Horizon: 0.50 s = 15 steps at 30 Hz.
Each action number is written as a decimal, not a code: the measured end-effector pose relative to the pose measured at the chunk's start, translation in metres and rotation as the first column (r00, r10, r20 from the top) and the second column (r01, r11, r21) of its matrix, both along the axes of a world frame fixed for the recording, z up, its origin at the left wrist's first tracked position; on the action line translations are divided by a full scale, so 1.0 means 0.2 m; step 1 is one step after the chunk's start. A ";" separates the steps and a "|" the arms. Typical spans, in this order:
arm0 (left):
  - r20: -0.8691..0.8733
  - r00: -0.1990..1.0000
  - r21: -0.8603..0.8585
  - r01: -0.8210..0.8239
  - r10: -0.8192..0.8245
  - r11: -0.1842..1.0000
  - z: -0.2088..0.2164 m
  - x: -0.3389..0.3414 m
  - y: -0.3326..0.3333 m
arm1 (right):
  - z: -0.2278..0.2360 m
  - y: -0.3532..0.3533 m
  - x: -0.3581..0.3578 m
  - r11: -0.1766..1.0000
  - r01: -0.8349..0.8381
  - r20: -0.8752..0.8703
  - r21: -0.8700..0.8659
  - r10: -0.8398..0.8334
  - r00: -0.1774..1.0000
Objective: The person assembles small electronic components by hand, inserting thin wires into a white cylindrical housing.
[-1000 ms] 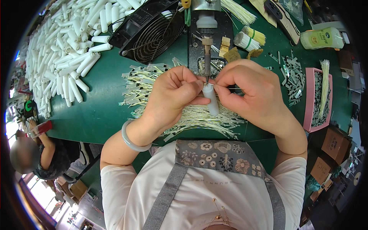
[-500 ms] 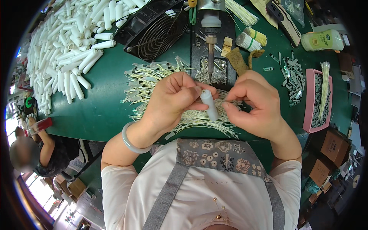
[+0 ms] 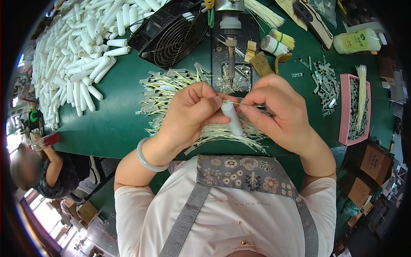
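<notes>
My left hand (image 3: 192, 110) is closed around the upper part of a white tube (image 3: 233, 122), held tilted with its open end up. A small fitting shows at that end, too small to make out. Just to the right, my right hand (image 3: 280, 112) pinches a thin wire (image 3: 236, 103) between thumb and forefinger; the wire reaches the tube's open end. Under both hands lies a spread of pale wires (image 3: 214, 132) with small flat strips on their ends. Beyond the hands, a soldering iron (image 3: 231, 64) points down over a tray of metal bits (image 3: 243, 78).
A heap of white tubes (image 3: 81, 60) fills the far left, beside a black fan (image 3: 180, 36). Rightward lie a brown sponge (image 3: 262, 64), wire bundles (image 3: 277, 42), loose strips (image 3: 327, 90), a pink box (image 3: 344, 120), a bottle (image 3: 357, 41) and a phone (image 3: 314, 21). Another person (image 3: 51, 171) sits at left.
My right hand has moved left, up to the tube's open end, and the wire in its pinch now shows there. My left hand and the tube have shifted only slightly.
</notes>
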State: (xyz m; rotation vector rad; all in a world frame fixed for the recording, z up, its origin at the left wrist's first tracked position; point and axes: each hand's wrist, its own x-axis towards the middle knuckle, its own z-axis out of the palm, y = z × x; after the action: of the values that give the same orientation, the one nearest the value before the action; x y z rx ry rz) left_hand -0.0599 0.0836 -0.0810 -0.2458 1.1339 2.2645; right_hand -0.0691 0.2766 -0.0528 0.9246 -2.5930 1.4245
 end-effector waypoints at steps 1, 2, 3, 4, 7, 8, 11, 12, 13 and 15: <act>0.000 1.000 0.001 0.002 -0.002 1.000 -0.01 -0.01 0.00 | -0.01 0.00 -0.01 1.000 0.002 0.000 0.001 -0.002 1.000; 0.007 1.000 -0.006 0.003 -0.003 1.000 -0.02 -0.01 0.00 | -0.03 -0.01 -0.01 1.000 0.005 -0.011 -0.007 -0.005 1.000; 0.011 1.000 -0.017 0.003 -0.002 1.000 -0.02 -0.01 0.01 | -0.04 -0.01 -0.02 1.000 0.005 -0.023 -0.019 -0.006 1.000; 0.010 1.000 -0.018 0.003 -0.003 1.000 -0.02 -0.02 0.01 | -0.05 -0.01 -0.02 1.000 0.006 -0.024 -0.021 -0.006 1.000; 0.006 1.000 0.003 0.017 -0.017 1.000 -0.03 -0.04 0.01 | -0.05 -0.01 -0.04 1.000 0.001 -0.024 -0.020 -0.001 1.000; 0.002 1.000 0.018 0.021 -0.021 1.000 -0.03 -0.04 0.01 | -0.04 -0.01 -0.05 1.000 -0.005 -0.028 -0.003 0.005 1.000; 0.004 1.000 0.018 0.011 -0.011 1.000 -0.03 -0.06 0.02 | -0.04 -0.02 -0.07 1.000 -0.009 -0.028 0.015 0.010 1.000; 0.008 1.000 0.005 0.000 0.000 1.000 -0.03 -0.06 0.02 | -0.03 -0.02 -0.07 1.000 -0.007 -0.027 0.015 0.007 1.000; 0.008 1.000 0.006 0.000 0.000 1.000 -0.03 -0.06 0.03 | -0.02 -0.01 -0.07 1.000 -0.007 -0.026 0.016 0.007 1.000; 0.002 0.999 -0.080 -0.050 0.050 0.996 -0.02 -0.06 0.05 | 0.00 0.00 -0.08 0.994 -0.024 0.004 0.110 0.024 1.000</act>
State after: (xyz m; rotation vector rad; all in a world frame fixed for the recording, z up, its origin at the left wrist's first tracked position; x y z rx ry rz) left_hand -0.0719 0.0926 -0.0848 -0.3139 1.2308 2.2629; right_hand -0.0846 0.2761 -0.0530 0.9698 -2.6957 1.3005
